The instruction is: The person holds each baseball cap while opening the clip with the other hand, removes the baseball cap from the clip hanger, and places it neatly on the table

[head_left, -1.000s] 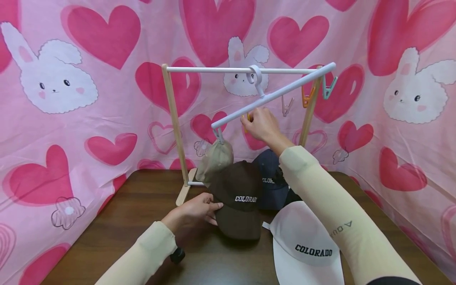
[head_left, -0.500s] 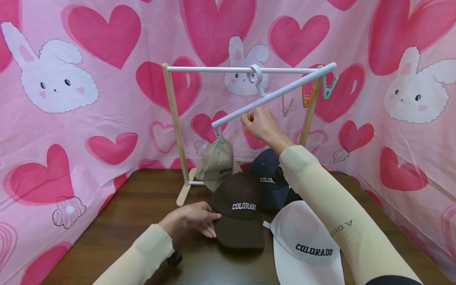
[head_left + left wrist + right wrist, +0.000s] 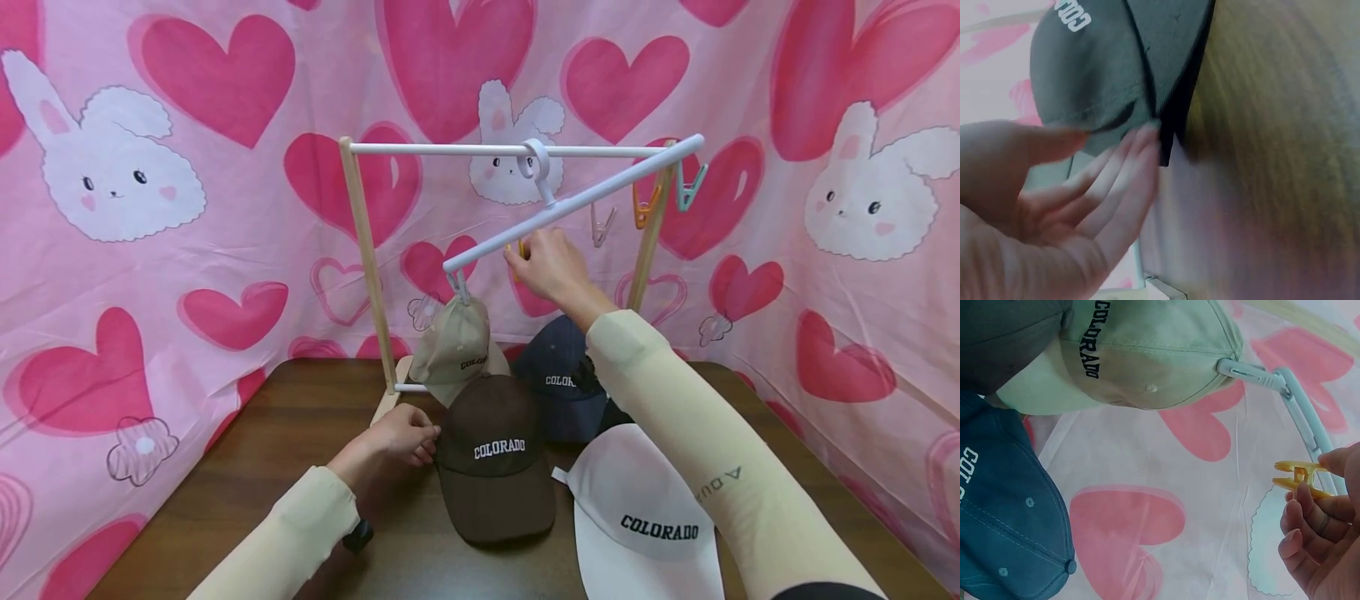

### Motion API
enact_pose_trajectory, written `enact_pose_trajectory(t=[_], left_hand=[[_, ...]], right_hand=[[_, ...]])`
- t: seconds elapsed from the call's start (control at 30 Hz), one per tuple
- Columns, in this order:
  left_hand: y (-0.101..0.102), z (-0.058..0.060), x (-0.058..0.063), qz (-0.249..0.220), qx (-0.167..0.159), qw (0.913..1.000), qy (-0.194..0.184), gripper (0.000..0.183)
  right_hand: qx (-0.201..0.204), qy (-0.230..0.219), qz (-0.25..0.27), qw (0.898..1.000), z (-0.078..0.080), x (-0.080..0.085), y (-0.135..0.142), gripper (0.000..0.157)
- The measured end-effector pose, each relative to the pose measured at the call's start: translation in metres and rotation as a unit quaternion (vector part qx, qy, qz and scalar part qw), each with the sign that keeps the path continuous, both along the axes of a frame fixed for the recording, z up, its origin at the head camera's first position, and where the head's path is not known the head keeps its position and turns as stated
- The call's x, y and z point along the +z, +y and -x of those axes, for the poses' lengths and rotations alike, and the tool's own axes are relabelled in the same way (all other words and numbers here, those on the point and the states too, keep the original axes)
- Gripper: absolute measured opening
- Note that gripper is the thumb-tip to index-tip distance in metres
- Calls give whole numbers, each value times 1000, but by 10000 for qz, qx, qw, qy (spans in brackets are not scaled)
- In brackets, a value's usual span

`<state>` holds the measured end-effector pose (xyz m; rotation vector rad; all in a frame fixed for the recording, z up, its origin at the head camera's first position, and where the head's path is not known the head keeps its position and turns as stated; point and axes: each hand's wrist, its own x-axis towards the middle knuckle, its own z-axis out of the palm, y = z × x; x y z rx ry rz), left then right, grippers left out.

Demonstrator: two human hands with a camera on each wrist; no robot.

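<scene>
My left hand is at the left side of a dark brown cap, which sits upright near the middle of the table, its COLORADO lettering facing me. In the left wrist view, blurred fingers stretch to the cap's lower edge, thumb apart from them. My right hand pinches a yellow clothespin just below the tilted white hanger. From the hanger's low left end, a pale clothespin holds a beige cap by its crown.
The hanger hooks over the top rail of a wooden rack. A navy cap lies behind the brown one, and a white cap at front right. Pink, orange and teal clothespins hang at the right.
The brown cap has come down and toward me, uncovering more of the beige cap. My left hand has drawn left and slightly up from it. The right hand stays in place.
</scene>
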<state>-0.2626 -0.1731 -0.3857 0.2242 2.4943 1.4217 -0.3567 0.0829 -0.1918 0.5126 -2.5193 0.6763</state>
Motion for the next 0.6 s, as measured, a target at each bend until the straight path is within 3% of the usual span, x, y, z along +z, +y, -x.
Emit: enact_pose_trajectory(t=[0.1, 0.2, 0.37, 0.47, 0.6], left_hand=[[1, 10, -1, -161, 523, 9969, 573, 21], [4, 21, -3, -283, 824, 9926, 848, 23], [10, 35, -9, -1289, 903, 9869, 358, 24], [14, 41, -14, -2194, 920, 9712, -113, 19], [17, 45, -19, -2611, 1102, 9590, -74, 16]], right_hand=[[-54, 74, -72, 9999, 1, -1, 0, 40], [-93, 188, -150, 9997, 0, -2, -1, 40], [-153, 384, -183, 9990, -2, -3, -2, 41], [-128, 424, -155, 9989, -2, -4, -2, 41], [-48, 492, -148, 9987, -2, -5, -2, 43]])
